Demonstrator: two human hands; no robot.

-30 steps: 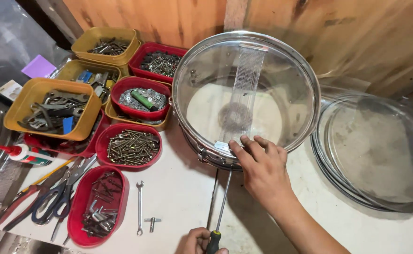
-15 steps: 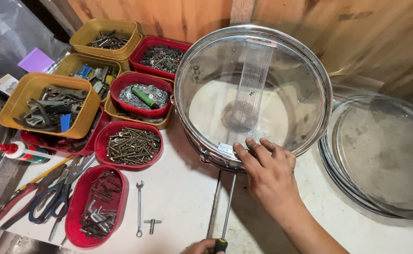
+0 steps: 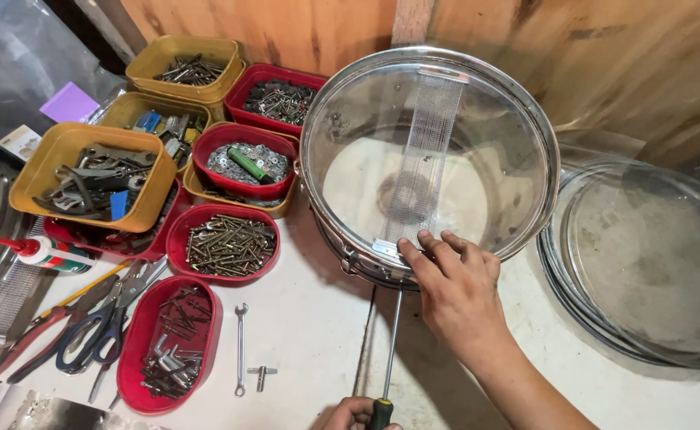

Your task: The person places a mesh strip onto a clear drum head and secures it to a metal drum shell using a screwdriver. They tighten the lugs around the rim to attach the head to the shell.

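A snare drum (image 3: 430,159) lies snare-side up on a white desk (image 3: 310,318). The right hand (image 3: 453,291) rests open-fingered on its rim; the left hand (image 3: 354,414) grips a long screwdriver (image 3: 390,350) reaching the drum's near side.

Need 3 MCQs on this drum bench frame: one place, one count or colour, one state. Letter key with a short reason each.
1. Where does the right hand rest?
A. on the near rim of the snare drum
B. in a red tub
C. on the scissors

2. What colour is the round tub of screws nearest the drum?
A. yellow
B. red
C. blue

3. What does the left hand grip?
A. the small spanner
B. nothing
C. the screwdriver

Key:
1 A, the fingers lie on the near rim by the snare-wire end.
2 B, its wall is red.
3 C, the fingers wrap the handle at the bottom edge and the shaft points at the drum.
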